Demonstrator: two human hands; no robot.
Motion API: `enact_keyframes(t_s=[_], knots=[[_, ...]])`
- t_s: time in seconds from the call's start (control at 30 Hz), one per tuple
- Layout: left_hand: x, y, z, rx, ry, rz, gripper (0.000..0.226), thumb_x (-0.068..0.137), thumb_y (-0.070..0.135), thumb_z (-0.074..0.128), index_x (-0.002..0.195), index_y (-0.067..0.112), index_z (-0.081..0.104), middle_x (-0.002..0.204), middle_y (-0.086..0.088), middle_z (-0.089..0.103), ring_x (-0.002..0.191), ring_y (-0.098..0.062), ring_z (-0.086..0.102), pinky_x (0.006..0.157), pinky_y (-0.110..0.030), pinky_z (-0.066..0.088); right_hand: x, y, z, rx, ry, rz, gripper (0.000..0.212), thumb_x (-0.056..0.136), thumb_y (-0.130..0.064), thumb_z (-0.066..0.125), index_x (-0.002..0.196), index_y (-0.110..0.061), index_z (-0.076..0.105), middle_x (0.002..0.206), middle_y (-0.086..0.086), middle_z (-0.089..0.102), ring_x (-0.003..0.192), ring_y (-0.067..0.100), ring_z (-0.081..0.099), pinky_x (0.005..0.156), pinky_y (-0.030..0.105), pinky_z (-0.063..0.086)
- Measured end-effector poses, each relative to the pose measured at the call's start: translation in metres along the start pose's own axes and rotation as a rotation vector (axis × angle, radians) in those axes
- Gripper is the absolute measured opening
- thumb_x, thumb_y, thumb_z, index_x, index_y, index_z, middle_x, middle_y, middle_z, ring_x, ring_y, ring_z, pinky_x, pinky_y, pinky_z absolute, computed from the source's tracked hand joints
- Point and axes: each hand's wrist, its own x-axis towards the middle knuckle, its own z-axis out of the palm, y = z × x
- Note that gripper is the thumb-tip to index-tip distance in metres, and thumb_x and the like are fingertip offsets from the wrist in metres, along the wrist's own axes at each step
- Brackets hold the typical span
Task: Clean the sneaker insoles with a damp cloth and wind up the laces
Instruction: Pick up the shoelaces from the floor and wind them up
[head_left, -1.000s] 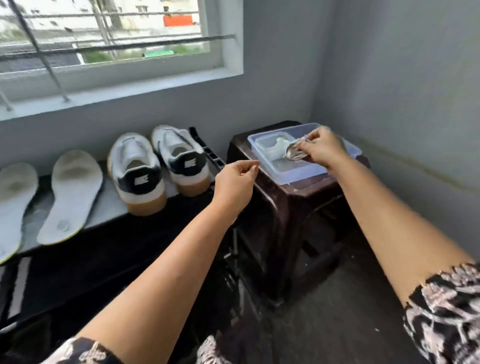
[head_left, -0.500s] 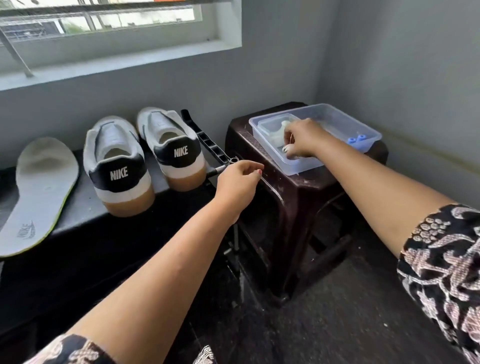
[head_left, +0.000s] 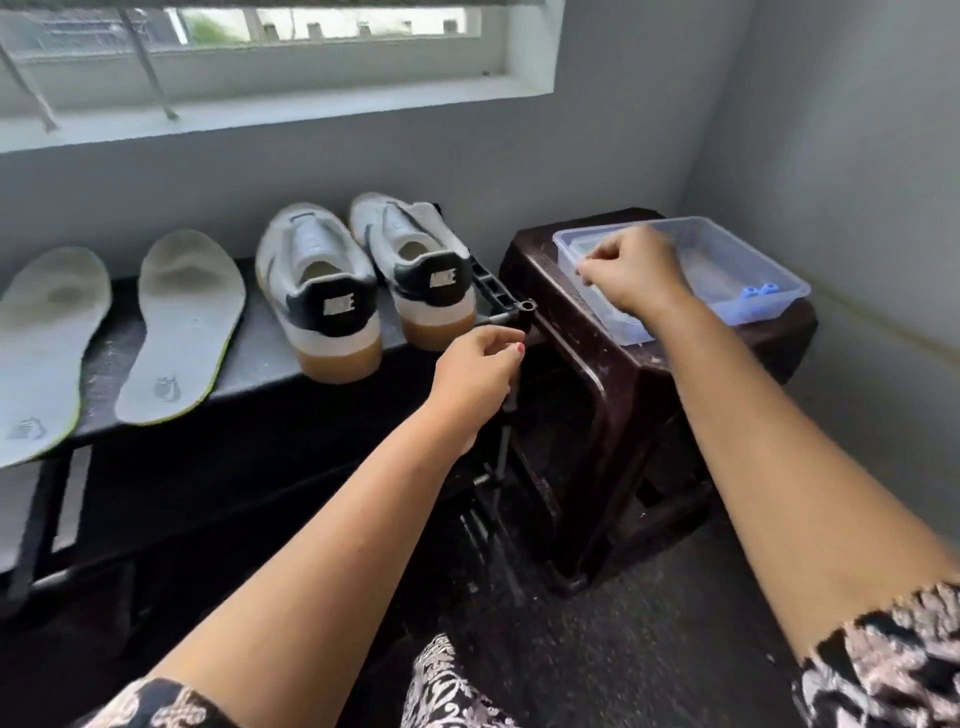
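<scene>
- Reaching over the clear tub (head_left: 727, 260) on the dark stool (head_left: 623, 374) at 2 o'clock, the right hand (head_left: 631, 270) has its grip curled, thumb against forefinger; what it pinches, if anything, I cannot tell.
- Any cloth lifted from there wants wringing over the tub: damp, not dripping.
- The left hand (head_left: 478, 369) hangs curled beside the rack post (head_left: 527, 312); whether it touches, I cannot tell.
- The insoles (head_left: 179, 327) lie flat on the shelf (head_left: 260, 358) at 9 o'clock, left of the sneakers (head_left: 322, 291); steady one by its heel while wiping.

Short sleeves (head_left: 891, 670) — black, pale floral print.
</scene>
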Motion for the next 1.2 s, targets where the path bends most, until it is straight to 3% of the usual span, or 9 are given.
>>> enact_keyframes(t_s=[0.1,0.2,0.33,0.47,0.67,0.77,0.9,1.03,1.2], knots=[[-0.020,-0.023,-0.044,-0.012,0.009,-0.070,0.020,0.095,0.021,0.053,0.111,0.021,0.065,0.107,0.002,0.064,0.096,-0.013,0.061,0.082,-0.029,0.054,-0.052,-0.041,0.031,0.101,-0.263,-0.023,0.016,0.081,-0.017,0.064,0.070,-0.011,0.073,0.068,0.005,0.069,0.064,0.015,0.059,0.066,0.028,0.047],[-0.049,-0.060,-0.103,-0.045,0.065,-0.172,0.012,0.095,0.018,0.053,0.099,0.022,0.064,0.098,0.000,0.064,0.088,-0.014,0.060,0.079,-0.029,0.050,-0.104,-0.092,0.081,0.174,-0.590,-0.104,0.020,0.086,-0.020,0.062,0.074,-0.011,0.075,0.067,0.002,0.069,0.056,0.008,0.056,0.059,0.023,0.048],[-0.106,-0.133,-0.197,-0.078,0.229,-0.357,0.014,0.095,0.020,0.051,0.102,0.019,0.063,0.095,-0.002,0.067,0.086,-0.012,0.061,0.081,-0.028,0.051,-0.174,-0.160,0.168,0.055,-0.979,-0.270,0.020,0.087,-0.024,0.059,0.083,-0.012,0.076,0.071,0.000,0.070,0.060,0.008,0.057,0.057,0.019,0.048],[-0.179,-0.221,-0.282,-0.200,0.479,-0.549,0.021,0.095,0.007,0.045,0.091,0.016,0.063,0.083,-0.001,0.065,0.075,-0.014,0.058,0.071,-0.026,0.045,-0.244,-0.198,0.264,-0.067,-1.290,-0.293,0.022,0.091,-0.025,0.057,0.096,-0.009,0.072,0.074,-0.004,0.063,0.061,0.007,0.053,0.052,0.018,0.039],[-0.271,-0.339,-0.336,-0.242,0.720,-0.786,0.028,0.095,0.004,0.045,0.077,0.019,0.059,0.073,-0.001,0.059,0.057,-0.010,0.049,0.051,-0.019,0.037,-0.322,-0.195,0.406,-0.229,-1.455,-0.329,0.024,0.094,-0.023,0.057,0.106,-0.006,0.068,0.085,0.001,0.064,0.066,0.010,0.056,0.050,0.013,0.041],[-0.281,-0.384,-0.334,-0.253,0.690,-0.866,0.024,0.095,0.005,0.047,0.078,0.017,0.059,0.070,0.001,0.058,0.056,-0.010,0.050,0.042,-0.013,0.037,-0.341,-0.165,0.462,-0.315,-1.455,-0.386,0.022,0.092,-0.017,0.057,0.106,-0.007,0.070,0.101,0.009,0.070,0.092,0.019,0.064,0.070,0.020,0.047],[-0.273,-0.442,-0.319,-0.223,0.601,-0.967,0.016,0.090,0.005,0.052,0.086,0.011,0.066,0.074,-0.006,0.063,0.078,-0.022,0.059,0.061,-0.028,0.042,-0.352,-0.104,0.514,-0.444,-1.431,-0.363,0.024,0.090,-0.011,0.054,0.109,-0.011,0.069,0.114,0.010,0.068,0.098,0.020,0.061,0.072,0.020,0.042],[-0.256,-0.474,-0.299,-0.104,0.530,-0.997,0.018,0.088,0.014,0.060,0.102,0.010,0.070,0.101,-0.014,0.071,0.098,-0.026,0.066,0.084,-0.031,0.050,-0.361,-0.045,0.560,-0.708,-1.468,-0.550,0.033,0.088,-0.016,0.056,0.121,-0.018,0.061,0.128,0.010,0.057,0.116,0.031,0.056,0.096,0.036,0.047],[-0.241,-0.503,-0.285,-0.037,0.501,-1.014,0.021,0.091,0.016,0.055,0.106,0.013,0.068,0.110,-0.012,0.069,0.107,-0.026,0.062,0.089,-0.031,0.046,-0.390,-0.027,0.600,-0.883,-1.604,-0.922,0.058,0.094,-0.016,0.048,0.148,-0.027,0.030,0.160,-0.002,0.009,0.142,0.032,0.023,0.114,0.043,0.027]])
